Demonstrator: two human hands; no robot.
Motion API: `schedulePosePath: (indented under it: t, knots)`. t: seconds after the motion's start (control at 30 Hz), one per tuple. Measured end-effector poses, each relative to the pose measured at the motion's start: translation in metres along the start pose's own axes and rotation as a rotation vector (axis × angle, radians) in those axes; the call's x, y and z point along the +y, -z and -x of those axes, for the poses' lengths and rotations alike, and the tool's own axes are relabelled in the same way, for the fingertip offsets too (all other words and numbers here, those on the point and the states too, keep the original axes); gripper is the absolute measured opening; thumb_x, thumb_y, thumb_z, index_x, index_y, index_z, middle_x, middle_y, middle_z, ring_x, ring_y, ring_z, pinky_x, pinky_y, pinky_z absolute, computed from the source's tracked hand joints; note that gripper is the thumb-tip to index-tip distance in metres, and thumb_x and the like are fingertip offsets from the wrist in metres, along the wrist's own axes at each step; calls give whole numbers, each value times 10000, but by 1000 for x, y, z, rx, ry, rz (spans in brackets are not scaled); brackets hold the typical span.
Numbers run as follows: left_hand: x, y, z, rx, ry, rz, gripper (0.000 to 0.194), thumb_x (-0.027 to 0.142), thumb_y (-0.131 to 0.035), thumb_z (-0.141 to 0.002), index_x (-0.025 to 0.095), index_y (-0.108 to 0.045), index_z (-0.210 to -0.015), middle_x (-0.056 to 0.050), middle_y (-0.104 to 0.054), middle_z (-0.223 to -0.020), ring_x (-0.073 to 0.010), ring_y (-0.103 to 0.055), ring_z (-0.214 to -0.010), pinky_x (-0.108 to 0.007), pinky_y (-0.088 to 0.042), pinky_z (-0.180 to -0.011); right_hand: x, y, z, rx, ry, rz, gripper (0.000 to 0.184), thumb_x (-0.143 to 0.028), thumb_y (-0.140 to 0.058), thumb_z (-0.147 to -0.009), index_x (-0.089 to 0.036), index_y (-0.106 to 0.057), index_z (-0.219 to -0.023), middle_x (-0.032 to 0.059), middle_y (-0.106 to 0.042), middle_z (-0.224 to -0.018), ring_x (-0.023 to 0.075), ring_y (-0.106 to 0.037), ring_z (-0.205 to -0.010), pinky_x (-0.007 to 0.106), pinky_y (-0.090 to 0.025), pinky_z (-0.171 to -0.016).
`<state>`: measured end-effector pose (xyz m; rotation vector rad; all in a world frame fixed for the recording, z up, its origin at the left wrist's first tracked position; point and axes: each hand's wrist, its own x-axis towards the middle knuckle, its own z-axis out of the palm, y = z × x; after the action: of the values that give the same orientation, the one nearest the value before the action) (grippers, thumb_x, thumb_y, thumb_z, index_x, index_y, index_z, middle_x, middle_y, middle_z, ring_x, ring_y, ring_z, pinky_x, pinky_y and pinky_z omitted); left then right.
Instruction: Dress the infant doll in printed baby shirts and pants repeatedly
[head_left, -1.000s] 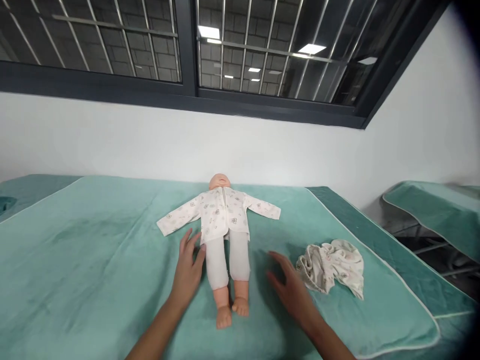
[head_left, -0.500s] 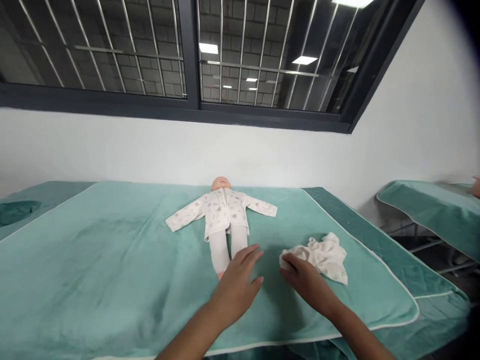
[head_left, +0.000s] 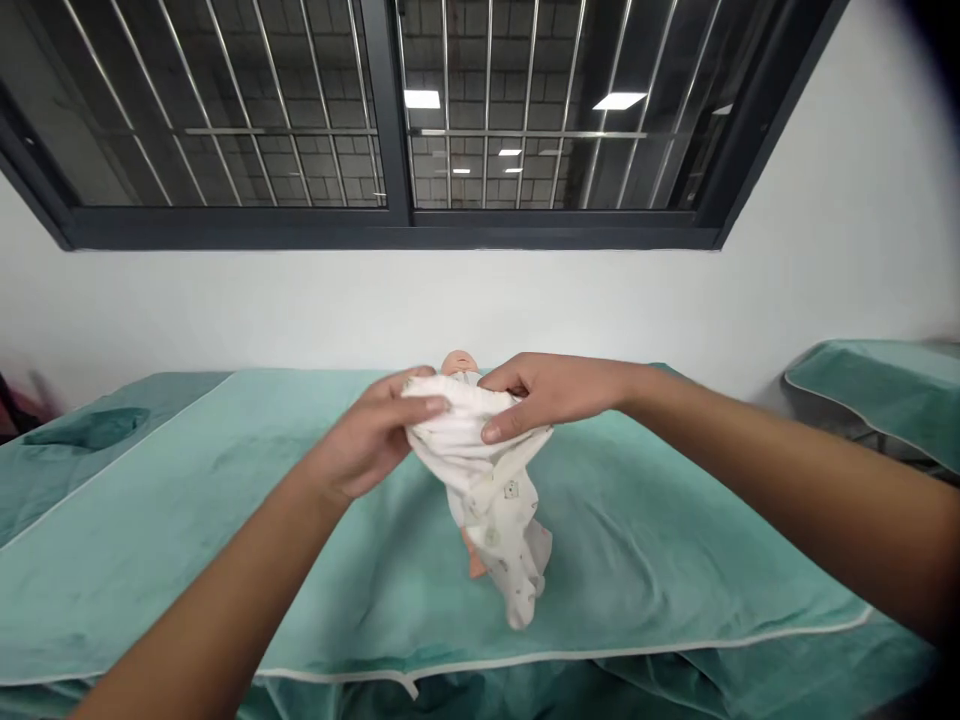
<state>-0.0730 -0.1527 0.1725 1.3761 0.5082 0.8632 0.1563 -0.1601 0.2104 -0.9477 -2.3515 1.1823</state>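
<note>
White baby pants (head_left: 495,485) with a small bear print hang in the air in front of a baby doll (head_left: 458,362), their gathered waistband uppermost. My left hand (head_left: 375,428) pinches the left side of that waistband between thumb and fingers. On the other side, my right hand (head_left: 551,390) grips the waistband, thumb in front. The legs of the pants dangle loosely, bunched together. Behind them the doll lies on its back; its head and a foot show, while most of its body and clothing is hidden.
A green padded cover (head_left: 300,560) with a pale border lies under the doll. Behind it rise a white wall (head_left: 360,310) and a barred, dark-framed window (head_left: 480,230). Another green-covered table (head_left: 885,385) stands at the right.
The baby pants have come up off the cover, from the right to the middle. My left hand, open before, now grips them along with my right. The view has shifted slightly.
</note>
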Motion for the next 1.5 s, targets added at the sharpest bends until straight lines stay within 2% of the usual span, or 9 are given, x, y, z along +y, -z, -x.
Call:
schedulePosePath:
  t: [0.13,0.33,0.6,0.83,0.93,1.1,1.17,1.37,1.5]
  knots:
    - [20,13,4,85,-98,52,161,302,-708,-750,176,-613,-784,13,-563,-671,-110,-535,-580,-193,-413,-513,-18,2,-10,197,119,-170,294,-434,-708,-783,-154,-620,-769,-18,-546,-694,96,-509,-618,207,-386,-543]
    - [37,24,20,-208,134,-167,357,348,-780,-662,161,-699,-956,-97,-701,-829,-255,-667,-701,-322,-540,-588,-15,-17,-20,401,392,-571,370,-439,-653,-848,-186,-462,-657,-54,-411,-615,71,-398,-538,201,-350,-526]
    - [29,24,14,25,-89,-156,385,328,-745,-720,137,-666,-1045,-69,-679,-743,-190,-642,-608,-249,-509,-515,12,-23,-26,102,145,-295,381,-503,-735,-742,-159,-574,-714,-22,-530,-681,107,-482,-640,226,-387,-583]
    - [22,20,11,-71,57,-440,317,362,-720,-769,176,-680,-1022,-74,-704,-900,-211,-669,-769,-246,-522,-608,-1,-38,-33,410,284,-446,347,-501,-676,-808,-172,-567,-785,-31,-539,-703,83,-487,-606,193,-380,-544]
    - [16,11,5,45,23,-426,255,365,-693,-794,159,-693,-944,-67,-705,-875,-208,-663,-768,-245,-509,-615,-2,-41,-37,445,285,-406,346,-511,-675,-803,-172,-606,-817,-17,-579,-742,94,-528,-643,201,-411,-570]
    - [0,14,-3,342,-168,-101,261,399,-649,-814,170,-660,-939,-31,-686,-848,-190,-644,-762,-244,-504,-639,21,-38,-34,76,113,-178,367,-521,-684,-787,-163,-687,-867,16,-666,-835,161,-609,-804,256,-474,-707]
    - [-10,16,-3,318,-97,-75,302,439,-630,-823,166,-654,-950,-29,-674,-778,-186,-633,-696,-259,-499,-622,30,-40,-34,40,72,-184,371,-514,-678,-794,-159,-701,-898,28,-687,-882,182,-624,-857,276,-484,-749]
    - [-37,12,4,-149,155,-271,270,411,-680,-788,147,-638,-750,-18,-586,-549,-163,-556,-562,-273,-449,-595,47,-48,-42,467,119,-543,471,-609,-594,-821,-154,-659,-926,39,-664,-828,161,-619,-777,273,-493,-708]
    - [-52,15,2,12,94,-206,248,314,-663,-796,157,-570,-629,5,-551,-573,-128,-523,-580,-241,-419,-602,68,-55,-36,318,2,-655,494,-610,-589,-825,-141,-675,-957,59,-688,-844,177,-640,-783,282,-500,-699]
